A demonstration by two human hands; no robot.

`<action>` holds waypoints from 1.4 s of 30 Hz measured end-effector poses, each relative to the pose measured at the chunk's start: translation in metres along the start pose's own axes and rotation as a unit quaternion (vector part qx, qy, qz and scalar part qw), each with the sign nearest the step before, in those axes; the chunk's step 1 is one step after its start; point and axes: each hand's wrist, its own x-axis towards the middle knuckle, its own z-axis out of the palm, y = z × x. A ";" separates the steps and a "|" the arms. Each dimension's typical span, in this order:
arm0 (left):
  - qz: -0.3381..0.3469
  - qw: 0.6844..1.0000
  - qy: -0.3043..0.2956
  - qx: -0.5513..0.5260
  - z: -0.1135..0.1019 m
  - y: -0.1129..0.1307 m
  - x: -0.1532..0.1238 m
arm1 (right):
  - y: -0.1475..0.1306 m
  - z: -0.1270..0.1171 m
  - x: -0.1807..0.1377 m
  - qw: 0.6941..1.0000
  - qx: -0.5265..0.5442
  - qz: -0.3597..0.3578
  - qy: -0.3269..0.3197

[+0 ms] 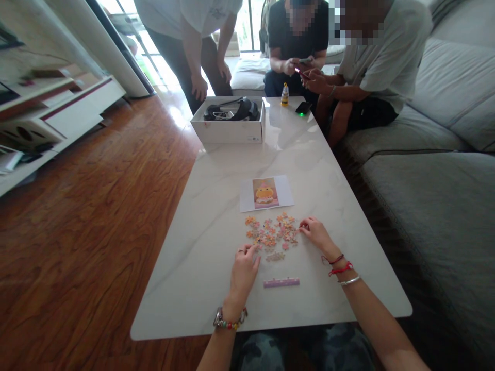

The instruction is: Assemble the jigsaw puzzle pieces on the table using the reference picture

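Loose jigsaw puzzle pieces [268,239], mostly orange and pink, lie in a spread pile on the white table. My left hand [243,265] rests at the pile's near left edge, fingers curved over the pieces and thumb held apart. At the right edge, my right hand [316,234] has its fingertips pinched together on what looks like a puzzle piece, mostly covered by the fingers. A joined purple strip of pieces [281,283] lies nearest me. Between it and the pile sits a small pale cluster of pieces [275,256]. Beyond the pile is a printed picture [265,194] of an orange figure.
A white box [228,132] holding a black headset [232,110] stands at the table's far end. Near it are a small yellow bottle [285,95] and a black device [303,107] with a green light. Several people are around the far end; a grey sofa [425,196] flanks the right.
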 end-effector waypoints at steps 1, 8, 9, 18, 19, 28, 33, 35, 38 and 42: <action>0.003 1.000 -0.013 -0.009 0.003 0.003 -0.003 | 0.000 0.000 0.000 1.000 -0.004 0.006 0.006; -0.001 0.997 -0.068 -0.026 0.018 0.015 -0.010 | -0.022 0.000 0.012 0.998 0.021 -0.065 -0.012; -0.003 0.997 -0.070 -0.022 0.019 0.015 -0.009 | -0.025 0.001 0.014 0.997 0.015 -0.071 -0.024; -0.012 0.997 -0.073 -0.006 0.018 0.015 -0.006 | -0.016 0.004 0.004 0.998 -0.041 -0.029 -0.036; -0.013 0.997 -0.071 -0.007 0.018 0.014 -0.006 | -0.015 0.004 0.004 0.998 -0.042 -0.029 -0.038; -0.005 0.998 -0.068 -0.012 0.019 0.013 -0.006 | -0.014 0.001 0.004 0.999 0.013 -0.018 -0.024; -0.010 0.997 -0.069 -0.014 0.017 0.015 -0.005 | -0.030 0.012 -0.003 0.993 0.022 -0.116 0.019; -0.008 0.998 -0.065 -0.018 0.018 0.015 -0.006 | -0.040 0.020 -0.005 0.984 0.023 -0.177 -0.006; -0.008 0.998 -0.065 -0.021 0.018 0.014 -0.006 | -0.050 0.030 -0.004 0.982 -0.002 -0.189 -0.024; 0.000 0.996 -0.075 -0.037 0.020 0.009 -0.005 | -0.052 0.032 -0.001 0.983 -0.018 -0.183 -0.025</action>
